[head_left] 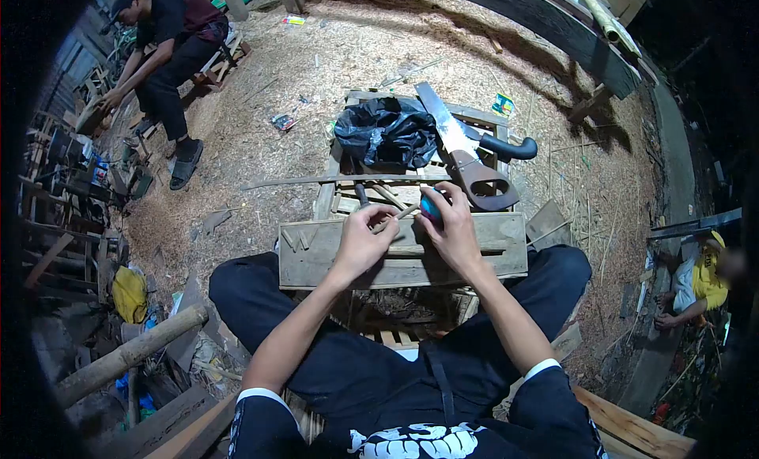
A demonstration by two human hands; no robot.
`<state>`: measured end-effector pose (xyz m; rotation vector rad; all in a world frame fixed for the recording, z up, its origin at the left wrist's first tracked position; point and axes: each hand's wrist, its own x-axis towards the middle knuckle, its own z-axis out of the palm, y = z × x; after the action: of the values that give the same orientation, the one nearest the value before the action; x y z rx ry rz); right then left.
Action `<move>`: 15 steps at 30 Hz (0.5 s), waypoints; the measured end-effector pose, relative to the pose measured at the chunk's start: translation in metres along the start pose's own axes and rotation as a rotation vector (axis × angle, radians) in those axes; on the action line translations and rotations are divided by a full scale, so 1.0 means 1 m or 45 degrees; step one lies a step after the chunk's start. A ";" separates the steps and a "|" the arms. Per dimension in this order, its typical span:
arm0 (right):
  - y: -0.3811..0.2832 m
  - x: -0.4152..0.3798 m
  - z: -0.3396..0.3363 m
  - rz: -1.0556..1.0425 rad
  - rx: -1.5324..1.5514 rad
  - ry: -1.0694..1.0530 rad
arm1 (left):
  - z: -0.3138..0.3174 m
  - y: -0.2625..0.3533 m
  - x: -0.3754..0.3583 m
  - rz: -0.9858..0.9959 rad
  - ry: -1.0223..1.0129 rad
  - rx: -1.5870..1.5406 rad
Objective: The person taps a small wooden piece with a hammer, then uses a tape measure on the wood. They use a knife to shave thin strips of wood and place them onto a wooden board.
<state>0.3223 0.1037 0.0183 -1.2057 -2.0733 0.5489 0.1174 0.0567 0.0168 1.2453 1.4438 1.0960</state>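
My left hand (366,241) is closed around a short thin wooden stick (406,211) that points toward my right hand. My right hand (452,231) grips a small rounded blue object (429,204) near the stick's far end; its kind is hidden by my fingers. Both hands are over a wooden board (332,268) in front of my lap. Short stick pieces (303,239) lie on the board's left part, and a longer strip (478,248) lies along it on the right. A dark tool handle (361,193) shows just beyond my left hand.
Beyond the board is a slatted wooden stand (326,198) with a black plastic bag (386,132), a handsaw (452,135) and a black curved handle (510,148). One person (170,56) sits at upper left, another (704,277) at far right. Wood shavings cover the ground.
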 end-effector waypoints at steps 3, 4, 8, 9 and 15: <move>0.001 0.003 0.000 -0.002 -0.054 0.022 | 0.001 -0.005 0.004 0.008 0.017 -0.037; 0.000 0.004 0.001 -0.023 -0.072 0.033 | 0.001 -0.007 0.006 0.010 0.019 -0.035; 0.002 0.006 0.003 0.017 -0.087 0.003 | -0.002 -0.016 0.011 0.021 0.023 -0.073; 0.004 0.007 0.004 0.014 -0.087 -0.002 | -0.002 -0.016 0.011 -0.004 0.010 -0.096; 0.010 0.009 0.007 0.034 -0.080 0.011 | -0.002 -0.010 0.008 -0.115 -0.002 -0.184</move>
<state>0.3199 0.1158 0.0102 -1.2715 -2.0838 0.4932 0.1128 0.0636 0.0073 1.0691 1.3806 1.1171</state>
